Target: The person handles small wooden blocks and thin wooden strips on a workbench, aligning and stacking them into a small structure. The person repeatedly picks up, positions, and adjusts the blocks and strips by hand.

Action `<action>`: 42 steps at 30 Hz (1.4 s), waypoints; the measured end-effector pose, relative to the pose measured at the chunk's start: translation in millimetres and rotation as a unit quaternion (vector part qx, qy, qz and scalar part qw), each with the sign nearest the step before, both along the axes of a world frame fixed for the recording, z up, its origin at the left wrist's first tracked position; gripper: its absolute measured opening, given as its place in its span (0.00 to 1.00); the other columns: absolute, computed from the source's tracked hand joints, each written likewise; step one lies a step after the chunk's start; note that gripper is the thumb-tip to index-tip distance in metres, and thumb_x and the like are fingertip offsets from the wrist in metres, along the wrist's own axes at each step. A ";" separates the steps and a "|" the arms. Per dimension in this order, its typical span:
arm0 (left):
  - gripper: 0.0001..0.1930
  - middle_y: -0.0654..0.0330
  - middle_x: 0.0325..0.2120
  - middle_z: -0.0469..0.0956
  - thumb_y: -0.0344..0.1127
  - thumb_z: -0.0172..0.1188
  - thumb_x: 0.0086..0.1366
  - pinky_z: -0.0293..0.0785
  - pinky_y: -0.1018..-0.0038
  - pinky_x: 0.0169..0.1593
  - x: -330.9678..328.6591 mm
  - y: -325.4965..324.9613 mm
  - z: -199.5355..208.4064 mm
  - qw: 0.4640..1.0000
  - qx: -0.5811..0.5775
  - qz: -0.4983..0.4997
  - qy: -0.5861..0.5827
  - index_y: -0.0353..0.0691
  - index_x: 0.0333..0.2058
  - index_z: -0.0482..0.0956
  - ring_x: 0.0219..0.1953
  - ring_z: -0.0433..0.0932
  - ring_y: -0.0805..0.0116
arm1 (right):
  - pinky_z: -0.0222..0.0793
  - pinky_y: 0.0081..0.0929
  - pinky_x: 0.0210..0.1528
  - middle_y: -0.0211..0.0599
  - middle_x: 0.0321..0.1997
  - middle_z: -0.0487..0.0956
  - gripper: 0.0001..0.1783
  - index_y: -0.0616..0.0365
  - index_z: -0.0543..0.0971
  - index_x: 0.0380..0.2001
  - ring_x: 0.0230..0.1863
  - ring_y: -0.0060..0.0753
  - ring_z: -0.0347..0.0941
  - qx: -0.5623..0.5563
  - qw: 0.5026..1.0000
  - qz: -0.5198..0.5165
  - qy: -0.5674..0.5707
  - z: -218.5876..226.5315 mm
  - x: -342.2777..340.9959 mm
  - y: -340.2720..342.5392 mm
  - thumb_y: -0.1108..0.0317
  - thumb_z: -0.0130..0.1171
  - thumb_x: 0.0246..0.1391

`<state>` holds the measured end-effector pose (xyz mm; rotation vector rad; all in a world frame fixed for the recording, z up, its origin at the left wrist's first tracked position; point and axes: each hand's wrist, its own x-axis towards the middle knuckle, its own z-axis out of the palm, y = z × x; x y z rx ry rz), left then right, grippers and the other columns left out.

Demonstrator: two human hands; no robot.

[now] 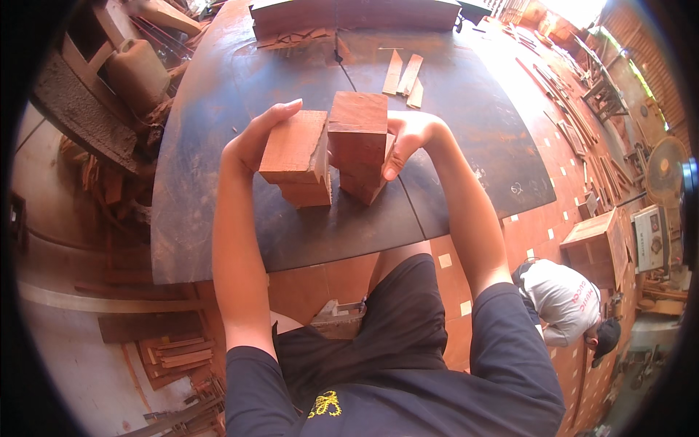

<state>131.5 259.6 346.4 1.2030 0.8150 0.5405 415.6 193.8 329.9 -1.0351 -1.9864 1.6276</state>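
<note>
Two squared, reddish-brown wood pieces stand side by side over a dark metal machine table (218, 197), with a narrow gap between them. My left hand (256, 137) wraps round the outer side of the left wood block (295, 149), its thumb along the far edge. My right hand (412, 138) grips the right wood block (358, 113) from its right side, thumb on the near face. The right block rises higher and its top is darker. Lower, stepped parts show beneath both; whether these are separate blocks I cannot tell. Most fingers are hidden behind the wood.
Thin pale offcuts (404, 76) lie beyond the blocks, and a long brown fence or beam (357, 18) crosses the table's far end. A straight slot (411, 204) runs along the table. At right, a person in a grey shirt (564, 298) bends near a wooden box (593, 237).
</note>
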 end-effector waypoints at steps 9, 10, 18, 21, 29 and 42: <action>0.26 0.53 0.34 0.83 0.55 0.62 0.63 0.80 0.73 0.38 0.4 2.7 0.1 0.992 -0.041 -0.085 -0.080 0.33 0.40 0.79 0.30 0.83 0.68 | 0.70 0.33 0.54 0.41 0.48 0.82 0.45 0.62 0.76 0.54 0.53 0.34 0.76 -0.001 0.999 0.041 0.004 -2.6 -0.7 6.3 0.65 0.82 0.27; 0.27 0.53 0.35 0.83 0.55 0.61 0.63 0.80 0.73 0.39 -0.9 5.5 -0.8 0.990 -0.042 -0.104 -0.083 0.32 0.42 0.79 0.33 0.83 0.67 | 0.70 0.33 0.55 0.41 0.49 0.81 0.46 0.61 0.75 0.55 0.54 0.34 0.75 0.004 0.999 0.036 0.006 -0.7 -1.6 4.4 0.65 0.82 0.27; 0.29 0.53 0.44 0.81 0.57 0.49 0.70 0.76 0.74 0.51 5.8 5.5 -2.2 0.982 0.026 -0.144 -0.116 0.35 0.53 0.75 0.45 0.81 0.68 | 0.65 0.35 0.61 0.43 0.57 0.77 0.53 0.62 0.69 0.62 0.60 0.35 0.70 0.030 0.999 0.030 0.032 10.3 -4.9 -3.4 0.65 0.82 0.27; 0.31 0.52 0.45 0.80 0.58 0.46 0.71 0.76 0.73 0.51 10.8 -0.5 1.1 0.982 0.020 -0.138 -0.131 0.34 0.53 0.74 0.45 0.81 0.68 | 0.64 0.35 0.62 0.43 0.57 0.77 0.54 0.62 0.69 0.63 0.61 0.36 0.70 0.019 0.999 0.021 0.027 7.7 -3.0 -4.5 0.65 0.82 0.28; 0.39 0.46 0.50 0.78 0.64 0.49 0.68 0.76 0.65 0.56 10.7 26.9 -15.4 0.902 0.008 -0.305 -0.304 0.29 0.59 0.67 0.51 0.80 0.60 | 0.56 0.37 0.69 0.45 0.65 0.71 0.63 0.64 0.65 0.66 0.68 0.38 0.62 0.030 0.998 0.010 0.051 4.8 -1.4 0.3 0.60 0.87 0.23; 0.41 0.48 0.33 0.82 0.71 0.42 0.68 0.81 0.68 0.38 29.9 6.8 -18.8 0.933 -0.039 -0.213 -0.287 0.34 0.55 0.71 0.34 0.84 0.61 | 0.52 0.39 0.70 0.44 0.68 0.68 0.68 0.62 0.60 0.70 0.71 0.39 0.58 0.055 0.984 0.001 0.169 5.5 -1.3 0.2 0.50 0.86 0.27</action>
